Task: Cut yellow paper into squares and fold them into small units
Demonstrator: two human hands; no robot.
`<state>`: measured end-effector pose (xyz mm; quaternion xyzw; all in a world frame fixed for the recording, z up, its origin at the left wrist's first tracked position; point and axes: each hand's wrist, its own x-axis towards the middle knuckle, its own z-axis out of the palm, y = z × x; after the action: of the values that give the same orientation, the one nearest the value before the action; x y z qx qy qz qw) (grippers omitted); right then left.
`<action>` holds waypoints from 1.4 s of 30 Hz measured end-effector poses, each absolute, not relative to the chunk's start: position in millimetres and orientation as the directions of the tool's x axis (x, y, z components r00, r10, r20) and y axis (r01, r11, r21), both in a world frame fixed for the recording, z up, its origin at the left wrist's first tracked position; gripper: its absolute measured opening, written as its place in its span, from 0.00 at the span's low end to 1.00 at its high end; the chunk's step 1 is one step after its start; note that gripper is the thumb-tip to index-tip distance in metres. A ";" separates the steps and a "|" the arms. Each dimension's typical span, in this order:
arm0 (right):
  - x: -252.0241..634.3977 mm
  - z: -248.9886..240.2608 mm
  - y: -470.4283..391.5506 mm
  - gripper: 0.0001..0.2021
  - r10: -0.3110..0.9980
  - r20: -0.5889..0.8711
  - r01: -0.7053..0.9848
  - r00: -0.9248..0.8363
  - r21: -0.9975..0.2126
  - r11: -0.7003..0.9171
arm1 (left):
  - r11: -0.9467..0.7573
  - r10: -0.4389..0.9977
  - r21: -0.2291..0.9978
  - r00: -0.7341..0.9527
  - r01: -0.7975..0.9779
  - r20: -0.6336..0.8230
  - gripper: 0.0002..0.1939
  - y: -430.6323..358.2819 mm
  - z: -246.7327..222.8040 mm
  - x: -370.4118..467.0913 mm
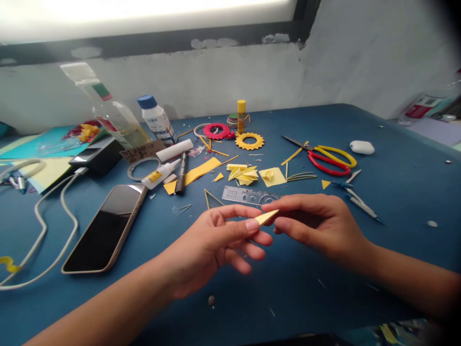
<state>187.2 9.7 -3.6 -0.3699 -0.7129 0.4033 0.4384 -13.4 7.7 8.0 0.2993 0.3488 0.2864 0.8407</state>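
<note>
A small pointed piece of folded yellow paper [266,217] is pinched between the thumb and fingers of my left hand [223,235]. My right hand [320,221] is just to the right, thumb and fingertips apart around the paper's tip; its index fingertip is very close to the paper, and I cannot tell whether it touches. Behind the hands lie a clear stencil ruler [241,194], a heap of folded yellow paper pieces [243,174] and a yellow paper square [272,177].
Red-and-yellow-handled scissors [329,161] and a compass [362,204] lie right. Left are a phone [106,228], glue bottle [160,174], black marker [181,173] and white cable [68,211]. Behind stand a glue stick [241,117], a yellow paper ring [249,141] and a tilted bottle [117,117].
</note>
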 end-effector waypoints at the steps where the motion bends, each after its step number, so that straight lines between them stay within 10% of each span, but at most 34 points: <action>1: 186.6 -2.7 9.2 0.08 0.881 0.334 0.180 -0.335 -0.895 0.407 | 0.661 0.684 0.701 0.597 -0.266 -0.419 0.04 7.7 8.3 -13.5; 24: 186.6 -3.7 9.8 0.06 0.896 0.335 0.227 -0.292 -0.886 0.405 | 0.610 0.696 0.771 0.590 -0.185 -0.409 0.08 9.7 6.1 -12.1; 33: 183.6 -11.9 12.7 0.04 0.867 0.316 0.387 -0.386 -0.798 0.463 | 0.192 0.910 0.979 0.363 0.064 -0.202 0.09 8.1 -5.4 -9.0; 42: 182.7 -17.1 13.9 0.05 0.857 0.310 0.467 -0.411 -0.736 0.490 | -0.310 0.919 0.903 0.337 0.297 0.205 0.07 7.7 -17.0 -14.8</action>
<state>182.7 13.9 -17.1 -0.4185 -0.7910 0.2826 0.3454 -14.8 7.7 -17.0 0.7114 0.4274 0.3858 0.4030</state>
